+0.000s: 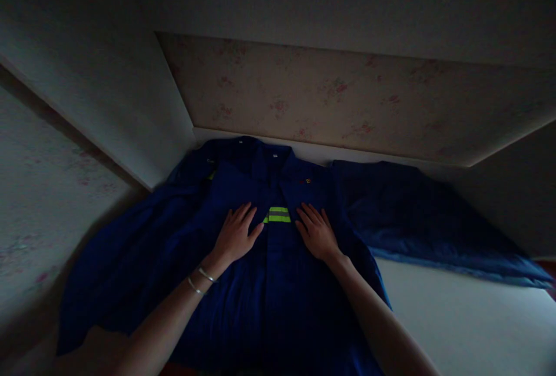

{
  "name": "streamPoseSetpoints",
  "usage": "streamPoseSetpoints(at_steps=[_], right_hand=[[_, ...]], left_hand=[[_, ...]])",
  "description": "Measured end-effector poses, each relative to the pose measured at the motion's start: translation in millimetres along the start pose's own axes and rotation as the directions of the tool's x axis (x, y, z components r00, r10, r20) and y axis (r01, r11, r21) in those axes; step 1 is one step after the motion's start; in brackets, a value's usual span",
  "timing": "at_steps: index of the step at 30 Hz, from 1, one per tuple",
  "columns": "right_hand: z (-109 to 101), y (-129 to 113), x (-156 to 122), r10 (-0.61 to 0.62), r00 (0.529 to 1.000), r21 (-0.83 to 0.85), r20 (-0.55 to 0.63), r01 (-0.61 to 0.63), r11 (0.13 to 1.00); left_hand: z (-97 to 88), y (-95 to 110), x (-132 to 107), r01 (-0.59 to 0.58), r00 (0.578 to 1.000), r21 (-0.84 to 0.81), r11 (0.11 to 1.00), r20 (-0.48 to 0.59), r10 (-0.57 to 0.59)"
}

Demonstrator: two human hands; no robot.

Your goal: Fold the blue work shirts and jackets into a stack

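A dark blue work jacket (289,283) lies spread out with its collar at the far side. Across its chest shows a yellow-green and grey reflective strip (279,214). My left hand (237,232) rests flat on the jacket just left of the strip, fingers apart, two silver bangles (200,281) at the wrist. Flat on the other side of the chest lies my right hand (317,231), fingers spread, below a small red and yellow emblem (307,181). Neither hand grips the cloth.
Blue garments (391,208) reach right across the white surface (460,312). More blue cloth (130,248) spreads left against the side wall. A floral-papered wall panel (321,98) in a pale frame stands close behind the collar. The scene is dim.
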State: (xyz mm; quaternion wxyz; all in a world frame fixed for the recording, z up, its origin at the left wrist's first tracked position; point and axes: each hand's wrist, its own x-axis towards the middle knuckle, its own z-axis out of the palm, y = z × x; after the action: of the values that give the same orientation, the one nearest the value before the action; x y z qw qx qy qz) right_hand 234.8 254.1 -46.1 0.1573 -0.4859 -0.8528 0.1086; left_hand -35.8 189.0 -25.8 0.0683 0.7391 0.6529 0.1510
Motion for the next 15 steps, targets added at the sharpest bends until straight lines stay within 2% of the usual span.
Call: streamPoseSetpoints(at_steps=[2, 5, 7, 9, 11, 13, 15], right_hand=[[-3, -1, -18, 0.015, 0.999, 0.092, -0.029, -0.012, 0.996], [-7, -4, -65, 0.049, 0.997, 0.239, -0.053, -0.035, 0.970], [-11, -8, -105, 0.126, 0.991, 0.339, -0.053, -0.101, 0.935], [-18, -15, -146, 0.258, 0.966, 0.439, -0.025, -0.221, 0.871], [-26, -22, -183, 0.415, 0.908, 0.547, 0.059, -0.377, 0.747], [-35, -27, -215, 0.534, 0.824, 0.649, 0.187, -0.512, 0.563], [-43, -26, -243, 0.591, 0.748, 0.715, 0.303, -0.588, 0.377]], left_hand=[[-10.5, 0, -23, 0.030, 0.995, -0.044, 0.999, -0.090, -0.034], [-27.9, -6, -77, 0.109, 0.967, -0.075, 0.991, -0.225, -0.123], [-36.9, -13, -121, 0.218, 0.927, -0.085, 0.972, -0.294, -0.233], [-41.3, -23, -166, 0.352, 0.870, -0.095, 0.931, -0.333, -0.363], [-40.1, -33, -207, 0.474, 0.809, -0.120, 0.872, -0.332, -0.485], [-34.4, -41, -241, 0.570, 0.742, -0.183, 0.801, -0.304, -0.597], [-26.2, -46, -267, 0.663, 0.634, -0.299, 0.687, -0.265, -0.727]])
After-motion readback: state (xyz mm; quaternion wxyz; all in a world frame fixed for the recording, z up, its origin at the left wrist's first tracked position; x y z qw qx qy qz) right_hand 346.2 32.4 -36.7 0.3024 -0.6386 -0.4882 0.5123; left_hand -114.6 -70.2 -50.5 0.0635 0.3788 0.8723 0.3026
